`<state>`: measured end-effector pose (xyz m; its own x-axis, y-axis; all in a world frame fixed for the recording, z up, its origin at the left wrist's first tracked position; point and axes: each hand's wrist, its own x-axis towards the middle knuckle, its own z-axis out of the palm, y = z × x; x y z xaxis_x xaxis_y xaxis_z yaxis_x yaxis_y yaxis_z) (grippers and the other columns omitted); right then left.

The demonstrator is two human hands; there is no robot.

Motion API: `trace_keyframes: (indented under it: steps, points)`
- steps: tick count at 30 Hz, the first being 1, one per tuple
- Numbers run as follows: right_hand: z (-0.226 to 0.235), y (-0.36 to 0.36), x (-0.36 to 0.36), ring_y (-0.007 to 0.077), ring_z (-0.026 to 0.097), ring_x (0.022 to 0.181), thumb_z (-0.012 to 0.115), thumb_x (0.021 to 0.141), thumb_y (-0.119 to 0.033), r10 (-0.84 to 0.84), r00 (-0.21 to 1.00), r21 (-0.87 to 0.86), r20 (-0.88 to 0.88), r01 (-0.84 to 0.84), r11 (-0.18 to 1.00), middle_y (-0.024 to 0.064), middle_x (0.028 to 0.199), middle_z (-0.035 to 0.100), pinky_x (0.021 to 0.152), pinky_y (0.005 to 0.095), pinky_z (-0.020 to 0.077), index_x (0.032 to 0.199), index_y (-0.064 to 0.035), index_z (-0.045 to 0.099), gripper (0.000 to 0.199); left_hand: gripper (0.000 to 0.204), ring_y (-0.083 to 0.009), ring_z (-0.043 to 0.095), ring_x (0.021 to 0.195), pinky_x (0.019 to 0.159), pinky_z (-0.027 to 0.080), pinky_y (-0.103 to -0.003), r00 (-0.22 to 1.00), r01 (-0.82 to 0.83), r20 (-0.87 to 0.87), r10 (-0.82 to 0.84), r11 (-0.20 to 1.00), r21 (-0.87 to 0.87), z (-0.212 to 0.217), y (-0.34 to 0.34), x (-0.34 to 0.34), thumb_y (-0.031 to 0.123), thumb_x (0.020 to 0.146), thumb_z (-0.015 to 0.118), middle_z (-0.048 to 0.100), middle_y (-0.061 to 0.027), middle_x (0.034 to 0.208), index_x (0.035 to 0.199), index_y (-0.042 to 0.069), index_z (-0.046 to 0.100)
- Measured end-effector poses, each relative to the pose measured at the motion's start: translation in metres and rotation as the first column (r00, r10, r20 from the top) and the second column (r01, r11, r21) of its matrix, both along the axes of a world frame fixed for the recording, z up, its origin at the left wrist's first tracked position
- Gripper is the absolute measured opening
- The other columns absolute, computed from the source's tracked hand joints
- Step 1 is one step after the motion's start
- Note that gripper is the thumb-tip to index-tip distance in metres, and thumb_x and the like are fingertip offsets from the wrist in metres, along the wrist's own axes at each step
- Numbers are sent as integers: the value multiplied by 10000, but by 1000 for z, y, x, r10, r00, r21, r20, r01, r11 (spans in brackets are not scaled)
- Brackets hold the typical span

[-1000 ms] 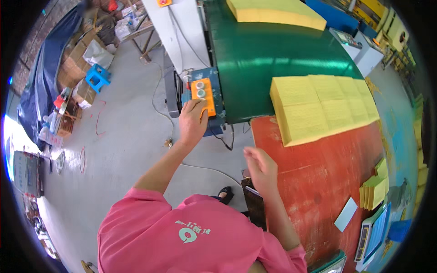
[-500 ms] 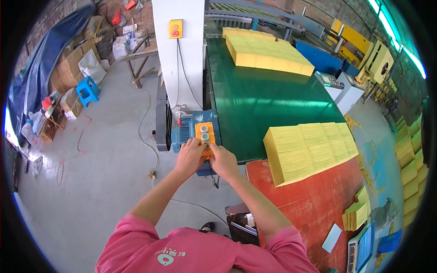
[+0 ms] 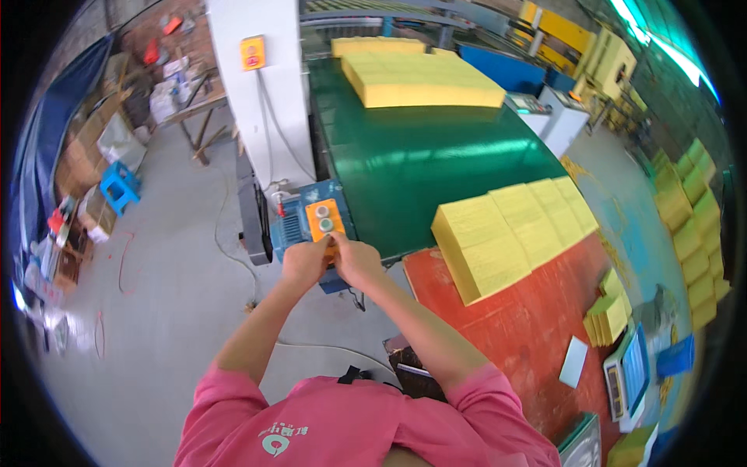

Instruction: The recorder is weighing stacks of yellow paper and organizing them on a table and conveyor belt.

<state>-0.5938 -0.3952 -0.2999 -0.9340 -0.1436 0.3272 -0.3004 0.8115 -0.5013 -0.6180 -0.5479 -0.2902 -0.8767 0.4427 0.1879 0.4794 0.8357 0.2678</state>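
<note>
Both my hands meet at the lower edge of a small orange button box (image 3: 324,219) with two round buttons, fixed on a blue motor (image 3: 296,220) at the near end of a green conveyor belt (image 3: 420,156). My left hand (image 3: 304,261) touches the box from below left. My right hand (image 3: 355,261) touches it from below right, fingers bent. Neither hand visibly holds a loose thing. A row of yellow sheet stacks (image 3: 506,233) lies at the belt's near right end, reaching onto a red table (image 3: 513,327).
More yellow stacks (image 3: 416,78) lie far up the belt. A white column (image 3: 261,93) with an orange switch box stands left of the belt. Cables run over the grey floor (image 3: 156,311). Small yellow piles (image 3: 611,315), a scale (image 3: 626,373) and a white card are on the red table.
My right hand came up from the red table's edge to join my left hand at the orange button box. The view has tilted up the belt.
</note>
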Motion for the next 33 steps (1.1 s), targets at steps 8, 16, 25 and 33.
trace_keyframes:
  steps: [8, 16, 25, 33]
  points:
    - [-7, -9, 0, 385, 678, 732, 587, 827, -134, -28, 992, -35, 126, 32, 999, 189, 782, 686, 632, 524, 509, 1276, -75, 522, 457, 363, -352, 685, 756, 665, 514, -490, 998, -6, -62, 2, 998, -57, -5, -6, -5, 241, 847, 652, 703, -155, 812, 1200, 169, 610]
    - [-1, -9, 5, 364, 688, 727, 658, 798, -142, -67, 992, -41, 109, 71, 997, 174, 788, 691, 618, 491, 527, 1241, -41, 537, 470, 380, -374, 670, 765, 678, 501, -486, 995, 17, -99, -18, 1000, -13, -5, -3, -5, 225, 820, 691, 690, -183, 802, 1189, 151, 641]
    - [0, -16, -1, 357, 697, 760, 661, 796, -130, -42, 992, -69, 121, 50, 996, 176, 814, 695, 625, 490, 530, 1190, -19, 540, 427, 345, -367, 676, 778, 680, 504, -477, 996, -29, -89, 26, 999, -34, 5, -9, -3, 213, 815, 669, 699, -166, 809, 1146, 116, 660]
    - [-8, -10, 0, 372, 696, 770, 671, 797, -185, -53, 991, -109, 123, 67, 992, 176, 838, 705, 651, 502, 532, 1157, -34, 555, 407, 349, -368, 671, 840, 747, 511, -493, 1000, 0, 28, 6, 980, -198, 21, 7, 1, 191, 821, 668, 700, -176, 892, 1156, 96, 637]
